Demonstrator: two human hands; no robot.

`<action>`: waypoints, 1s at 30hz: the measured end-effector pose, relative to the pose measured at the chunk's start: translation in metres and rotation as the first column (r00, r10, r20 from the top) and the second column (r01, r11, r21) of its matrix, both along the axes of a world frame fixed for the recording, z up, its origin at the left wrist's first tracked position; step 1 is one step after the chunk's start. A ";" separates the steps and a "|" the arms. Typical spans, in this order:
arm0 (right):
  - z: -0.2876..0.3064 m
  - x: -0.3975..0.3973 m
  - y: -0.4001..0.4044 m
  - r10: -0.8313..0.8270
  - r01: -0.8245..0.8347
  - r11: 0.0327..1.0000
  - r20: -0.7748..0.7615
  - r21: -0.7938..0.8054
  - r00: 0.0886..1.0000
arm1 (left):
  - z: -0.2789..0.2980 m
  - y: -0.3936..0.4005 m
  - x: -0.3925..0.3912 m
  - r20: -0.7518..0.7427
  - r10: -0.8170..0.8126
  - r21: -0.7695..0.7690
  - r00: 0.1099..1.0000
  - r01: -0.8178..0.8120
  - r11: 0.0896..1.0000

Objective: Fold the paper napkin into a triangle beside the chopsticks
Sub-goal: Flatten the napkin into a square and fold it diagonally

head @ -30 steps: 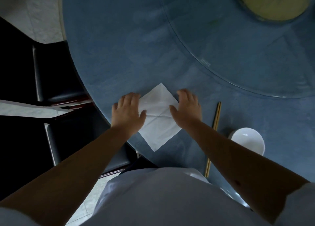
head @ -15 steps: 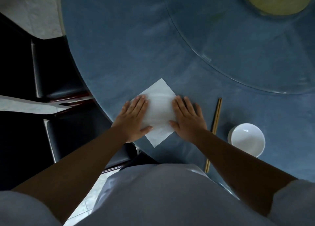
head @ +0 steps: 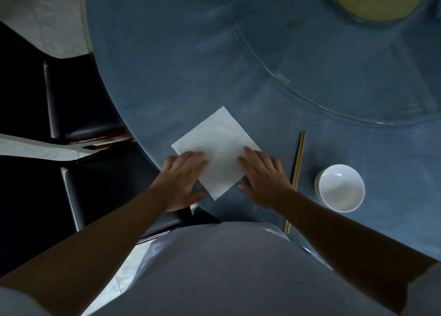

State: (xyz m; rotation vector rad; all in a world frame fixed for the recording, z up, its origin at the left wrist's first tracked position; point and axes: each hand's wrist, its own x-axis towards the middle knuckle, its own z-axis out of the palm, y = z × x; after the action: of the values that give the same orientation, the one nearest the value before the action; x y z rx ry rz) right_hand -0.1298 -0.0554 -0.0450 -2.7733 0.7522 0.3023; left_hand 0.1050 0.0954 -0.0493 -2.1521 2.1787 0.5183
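Note:
A white square paper napkin point(head: 218, 146) lies flat on the blue table point(head: 167, 65), turned like a diamond, close to the near edge. My left hand point(head: 182, 176) rests palm down on its lower left side, fingers spread. My right hand point(head: 262, 175) lies flat on its lower right side, fingers spread too. A pair of wooden chopsticks point(head: 297, 170) lies to the right of the napkin, pointing away from me; my right forearm crosses over their near part.
A white bowl point(head: 340, 188) stands right of the chopsticks. A glass turntable point(head: 358, 72) covers the table's far right, with a yellowish round base point(head: 372, 3) at its middle. Black chairs point(head: 78, 115) stand left of the table edge.
Both hands have slid back toward me over the napkin, from its side corners to its lower half. More of the napkin's far part now shows.

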 end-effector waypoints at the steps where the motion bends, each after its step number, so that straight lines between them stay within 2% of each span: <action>1: 0.001 0.000 0.005 0.005 -0.005 1.000 -0.001 0.010 1.000 | 0.000 -0.001 -0.004 -0.005 -0.022 -0.008 1.000 0.022 1.000; 6: 0.004 0.001 0.018 -0.029 0.029 0.999 -0.005 0.023 1.000 | 0.003 -0.017 -0.008 -0.046 -0.051 -0.092 0.998 0.047 0.995; 14: 0.005 0.006 0.015 -0.072 0.072 0.996 -0.002 0.044 0.997 | 0.013 -0.033 0.004 -0.106 -0.097 -0.109 0.990 0.085 0.990; 23: 0.001 0.022 0.008 -0.159 0.158 0.987 0.122 0.024 0.980 | 0.012 -0.029 0.005 -0.278 0.129 -0.194 0.952 -0.187 0.963; 26: 0.000 0.027 0.006 -0.145 0.144 0.989 0.133 0.018 0.980 | 0.013 -0.031 0.000 -0.324 0.150 -0.227 0.934 -0.231 0.946; 30: 0.000 0.028 0.004 -0.097 0.102 0.995 0.181 -0.018 0.979 | 0.014 -0.033 -0.003 -0.379 0.192 -0.197 0.905 -0.282 0.939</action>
State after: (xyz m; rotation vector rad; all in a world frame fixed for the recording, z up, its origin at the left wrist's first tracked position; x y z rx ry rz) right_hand -0.1018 -0.0512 -0.0454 -2.7298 0.8500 0.0210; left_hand 0.1021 0.0627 -0.0356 -2.6690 2.2635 0.7360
